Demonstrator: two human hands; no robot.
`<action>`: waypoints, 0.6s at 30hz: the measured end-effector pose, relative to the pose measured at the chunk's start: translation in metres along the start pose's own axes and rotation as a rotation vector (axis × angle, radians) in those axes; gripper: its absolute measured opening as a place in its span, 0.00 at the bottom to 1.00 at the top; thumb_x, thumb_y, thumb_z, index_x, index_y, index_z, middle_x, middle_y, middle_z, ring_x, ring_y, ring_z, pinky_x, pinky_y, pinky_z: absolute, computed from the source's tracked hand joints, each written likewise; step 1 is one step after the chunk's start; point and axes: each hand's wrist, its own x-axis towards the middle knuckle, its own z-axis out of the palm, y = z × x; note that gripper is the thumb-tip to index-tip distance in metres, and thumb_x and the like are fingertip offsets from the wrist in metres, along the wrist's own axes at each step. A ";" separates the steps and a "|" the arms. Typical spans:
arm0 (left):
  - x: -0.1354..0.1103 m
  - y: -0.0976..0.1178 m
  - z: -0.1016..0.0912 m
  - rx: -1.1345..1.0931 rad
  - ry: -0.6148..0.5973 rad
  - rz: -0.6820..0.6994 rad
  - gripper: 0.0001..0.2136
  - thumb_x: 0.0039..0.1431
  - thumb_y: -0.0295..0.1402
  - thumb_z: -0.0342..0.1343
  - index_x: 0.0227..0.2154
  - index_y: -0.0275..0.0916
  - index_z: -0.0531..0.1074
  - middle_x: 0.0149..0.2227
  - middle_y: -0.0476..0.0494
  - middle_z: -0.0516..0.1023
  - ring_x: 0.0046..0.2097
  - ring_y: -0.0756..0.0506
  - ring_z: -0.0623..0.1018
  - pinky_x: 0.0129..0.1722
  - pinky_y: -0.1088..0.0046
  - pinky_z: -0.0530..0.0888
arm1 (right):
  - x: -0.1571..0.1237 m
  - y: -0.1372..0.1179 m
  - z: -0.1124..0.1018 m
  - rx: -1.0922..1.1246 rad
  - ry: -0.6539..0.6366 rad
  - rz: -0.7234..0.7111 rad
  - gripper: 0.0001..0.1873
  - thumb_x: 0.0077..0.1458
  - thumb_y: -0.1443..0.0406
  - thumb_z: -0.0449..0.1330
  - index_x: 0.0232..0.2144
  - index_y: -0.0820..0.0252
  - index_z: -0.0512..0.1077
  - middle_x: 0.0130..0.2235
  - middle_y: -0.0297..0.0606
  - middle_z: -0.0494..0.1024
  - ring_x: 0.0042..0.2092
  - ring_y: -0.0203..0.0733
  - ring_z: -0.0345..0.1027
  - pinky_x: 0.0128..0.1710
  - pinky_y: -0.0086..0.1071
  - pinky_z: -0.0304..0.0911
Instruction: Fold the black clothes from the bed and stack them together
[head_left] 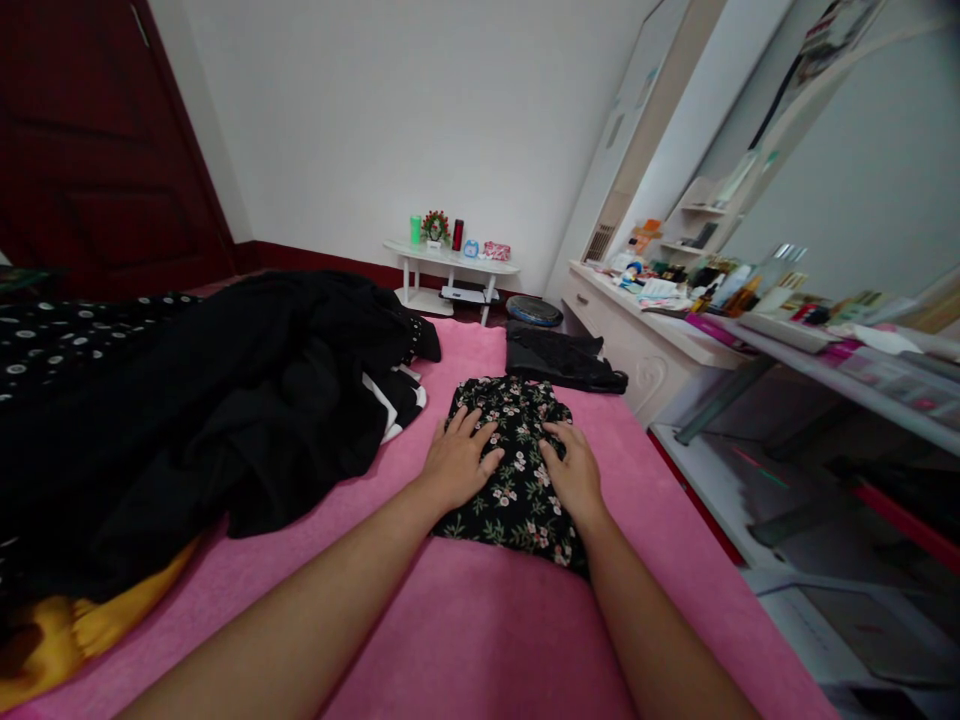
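A black floral garment (517, 480) with pink-white flowers and green leaves lies folded into a rough rectangle on the pink bedspread (480, 630). On its left side rests my left hand (460, 460), palm down with fingers spread. My right hand (574, 465) lies on the right edge, fingers stretched and slightly bent. Neither hand grips the cloth. Just beyond, toward the foot of the bed, is a folded black garment (562, 358). What kind of garments they are I cannot tell.
To the left spreads a heap of black clothes (300, 400), with a yellow cloth (97, 620) under its near end. Along the right stands a dressing table (637, 325) crowded with bottles. A small white table (450, 258) holding ornaments is by the far wall.
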 end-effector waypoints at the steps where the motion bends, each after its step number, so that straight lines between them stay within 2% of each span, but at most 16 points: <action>1: 0.000 0.000 0.000 -0.003 0.000 0.001 0.23 0.64 0.46 0.43 0.59 0.45 0.62 0.64 0.43 0.58 0.66 0.35 0.52 0.61 0.49 0.53 | 0.000 0.000 0.000 -0.001 -0.003 0.001 0.19 0.55 0.60 0.52 0.46 0.61 0.72 0.50 0.47 0.71 0.54 0.49 0.63 0.55 0.45 0.58; 7: 0.001 -0.001 0.001 -0.025 -0.001 0.002 0.23 0.63 0.46 0.44 0.58 0.46 0.63 0.64 0.43 0.58 0.66 0.36 0.52 0.61 0.50 0.53 | 0.000 0.000 0.000 0.003 -0.007 0.010 0.18 0.55 0.61 0.53 0.45 0.58 0.73 0.50 0.45 0.71 0.53 0.49 0.63 0.55 0.45 0.58; 18: 0.001 0.000 -0.001 -0.018 -0.013 0.004 0.23 0.63 0.46 0.44 0.58 0.44 0.63 0.64 0.42 0.58 0.66 0.36 0.52 0.62 0.52 0.52 | 0.000 0.000 0.000 -0.005 -0.014 0.012 0.18 0.55 0.60 0.53 0.45 0.60 0.73 0.50 0.45 0.71 0.53 0.49 0.63 0.55 0.45 0.58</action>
